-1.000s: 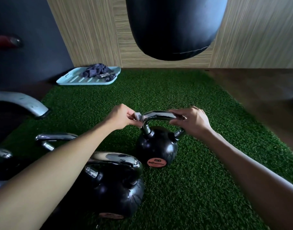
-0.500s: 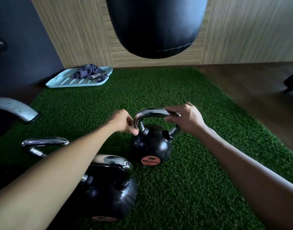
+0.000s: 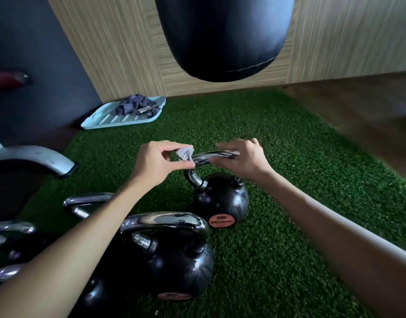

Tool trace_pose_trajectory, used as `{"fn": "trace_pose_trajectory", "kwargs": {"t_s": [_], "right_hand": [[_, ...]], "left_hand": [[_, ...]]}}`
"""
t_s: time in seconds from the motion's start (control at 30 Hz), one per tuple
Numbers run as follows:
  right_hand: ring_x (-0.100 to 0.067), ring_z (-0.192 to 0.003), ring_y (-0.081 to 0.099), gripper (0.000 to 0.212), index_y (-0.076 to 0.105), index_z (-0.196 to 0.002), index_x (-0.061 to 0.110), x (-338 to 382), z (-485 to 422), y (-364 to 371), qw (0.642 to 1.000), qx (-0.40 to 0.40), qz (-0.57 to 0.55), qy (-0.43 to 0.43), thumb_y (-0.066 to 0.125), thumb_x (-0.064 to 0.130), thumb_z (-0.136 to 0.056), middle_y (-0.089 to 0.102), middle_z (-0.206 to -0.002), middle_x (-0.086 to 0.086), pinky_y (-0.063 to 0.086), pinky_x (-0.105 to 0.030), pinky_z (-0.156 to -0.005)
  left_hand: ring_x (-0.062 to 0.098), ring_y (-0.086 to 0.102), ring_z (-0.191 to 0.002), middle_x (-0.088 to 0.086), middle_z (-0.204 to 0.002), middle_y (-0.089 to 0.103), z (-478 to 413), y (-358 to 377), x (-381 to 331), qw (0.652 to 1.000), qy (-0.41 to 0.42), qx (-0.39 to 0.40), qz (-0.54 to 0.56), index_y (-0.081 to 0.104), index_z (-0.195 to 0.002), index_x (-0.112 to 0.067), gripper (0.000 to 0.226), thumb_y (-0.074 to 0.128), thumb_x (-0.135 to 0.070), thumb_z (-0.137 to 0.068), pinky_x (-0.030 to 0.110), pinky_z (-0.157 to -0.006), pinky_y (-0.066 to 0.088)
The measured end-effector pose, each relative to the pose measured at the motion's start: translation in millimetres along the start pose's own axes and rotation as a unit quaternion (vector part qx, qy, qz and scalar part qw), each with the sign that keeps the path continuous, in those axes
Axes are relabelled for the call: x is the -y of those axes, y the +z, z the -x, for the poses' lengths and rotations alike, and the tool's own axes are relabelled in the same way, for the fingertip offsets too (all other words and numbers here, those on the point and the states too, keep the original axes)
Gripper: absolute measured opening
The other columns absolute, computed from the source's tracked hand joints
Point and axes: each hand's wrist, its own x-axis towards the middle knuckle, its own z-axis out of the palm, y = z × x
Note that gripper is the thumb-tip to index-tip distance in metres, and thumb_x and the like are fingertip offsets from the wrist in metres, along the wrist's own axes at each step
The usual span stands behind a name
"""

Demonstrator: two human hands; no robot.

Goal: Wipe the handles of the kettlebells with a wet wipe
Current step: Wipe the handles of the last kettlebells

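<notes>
Centrally, a small black kettlebell stands upright on the green turf mat, its chrome handle arched above the ball and an orange label facing the camera. The left hand reaches in from the lower left with the forearm extended and the wrist level; thumb and forefinger close their grip on a crumpled grey wet wipe, which touches the left end of that handle. The right hand comes in from the lower right, palm down, its fingers curled over the top of the handle (blurred, so how firmly its grip closes cannot be told). Nearer the camera than this kettlebell, and to its left, stands a larger kettlebell, partly covered by the left forearm; further chrome handles lie beyond that one, leftward. Behind the small kettlebell, a black punching bag hangs before a wood-panelled wall, and a pale blue tray holding dark cloth sits far back to the left.
</notes>
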Motion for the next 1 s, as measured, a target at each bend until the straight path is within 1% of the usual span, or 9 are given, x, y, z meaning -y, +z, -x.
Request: {"fn": "trace_pose_trajectory", "kwargs": {"t_s": [0.1, 0.27, 0.37, 0.6, 0.7, 0.87, 0.9, 0.93, 1.0], "right_hand": [[-0.002, -0.103, 0.068, 0.053, 0.079, -0.112, 0.030, 25, 15, 3, 0.984, 0.046, -0.166, 0.032, 0.074, 0.069, -0.077, 0.076, -0.116, 0.003, 0.056, -0.033, -0.097], [-0.012, -0.104, 0.069, 0.033, 0.083, -0.092, 0.026, 50, 16, 5, 0.944, 0.071, -0.295, 0.128, 0.080, 0.055, -0.078, 0.080, -0.094, 0.004, 0.049, -0.037, -0.103], [-0.015, -0.101, 0.072, 0.027, 0.083, -0.095, 0.022, 46, 20, 0, 0.923, 0.046, -0.343, 0.168, 0.084, 0.042, -0.077, 0.080, -0.092, 0.003, 0.053, -0.040, -0.101], [0.006, -0.086, 0.072, 0.042, 0.074, -0.110, 0.025, -20, 68, -2, 0.886, -0.284, -0.307, 0.201, 0.090, 0.037, -0.073, 0.076, -0.096, 0.014, 0.062, -0.025, -0.079], [0.002, -0.089, 0.073, 0.033, 0.074, -0.100, 0.029, -45, 91, 27, 0.866, -0.330, -0.306, 0.217, 0.089, 0.039, -0.073, 0.077, -0.095, 0.014, 0.062, -0.034, -0.084], [-0.018, -0.099, 0.067, 0.023, 0.076, -0.093, 0.040, -68, 80, 61, 0.869, -0.355, -0.269, 0.216, 0.086, 0.050, -0.075, 0.075, -0.095, 0.022, 0.054, -0.048, -0.087], [-0.017, -0.100, 0.068, 0.022, 0.077, -0.093, 0.039, -71, 75, 66, 0.864, -0.358, -0.279, 0.217, 0.086, 0.049, -0.075, 0.075, -0.096, 0.020, 0.055, -0.046, -0.088], [-0.014, -0.100, 0.068, 0.022, 0.078, -0.093, 0.038, -72, 71, 70, 0.858, -0.361, -0.289, 0.221, 0.087, 0.047, -0.075, 0.074, -0.098, 0.018, 0.056, -0.041, -0.088], [-0.011, -0.102, 0.066, 0.023, 0.078, -0.093, 0.039, -73, 66, 81, 0.849, -0.371, -0.298, 0.228, 0.088, 0.045, -0.074, 0.070, -0.101, 0.016, 0.057, -0.038, -0.086]], "left_hand": [[0.011, 0.057, -0.067, -0.020, -0.089, 0.072, -3, 6, -12, 0.998, 0.061, -0.007, 0.006, 0.080, -0.106, -0.034, 0.042, 0.093, -0.036, -0.066, 0.016, -0.054, 0.037], [0.005, 0.049, -0.060, -0.026, -0.077, 0.068, -8, 11, -28, 0.995, 0.104, -0.006, 0.012, 0.080, -0.108, -0.031, 0.048, 0.095, -0.030, -0.062, 0.013, -0.052, 0.033], [0.005, 0.044, -0.061, -0.029, -0.094, 0.072, -11, 8, -25, 0.996, 0.077, 0.037, -0.002, 0.068, -0.128, -0.039, 0.074, 0.095, -0.035, -0.059, 0.015, -0.055, 0.039], [0.001, 0.045, -0.081, -0.020, -0.123, 0.065, -48, 24, -31, 0.942, 0.149, 0.209, -0.217, 0.059, -0.133, -0.051, 0.049, 0.072, -0.051, -0.086, 0.025, -0.064, 0.041], [0.005, 0.043, -0.075, -0.014, -0.101, 0.058, -70, 40, -42, 0.923, 0.122, 0.242, -0.273, 0.057, -0.133, -0.051, 0.049, 0.072, -0.049, -0.086, 0.024, -0.060, 0.034], [-0.007, 0.063, -0.084, -0.033, -0.081, 0.064, -91, 42, -38, 0.932, 0.063, 0.290, -0.209, 0.065, -0.123, -0.044, 0.042, 0.080, -0.037, -0.084, 0.026, -0.073, 0.054], [-0.004, 0.056, -0.052, -0.027, -0.073, 0.066, -88, 44, -33, 0.931, 0.057, 0.291, -0.213, 0.065, -0.123, -0.045, 0.042, 0.080, -0.038, -0.085, 0.022, -0.046, 0.041], [0.004, 0.033, -0.049, -0.016, -0.066, 0.068, -84, 47, -25, 0.932, 0.056, 0.288, -0.215, 0.063, -0.125, -0.048, 0.045, 0.080, -0.041, -0.084, 0.020, -0.050, 0.024], [0.012, 0.044, -0.050, -0.009, -0.057, 0.063, -79, 51, -11, 0.938, 0.048, 0.278, -0.202, 0.058, -0.124, -0.057, 0.051, 0.082, -0.045, -0.080, 0.026, -0.049, 0.031]]}}
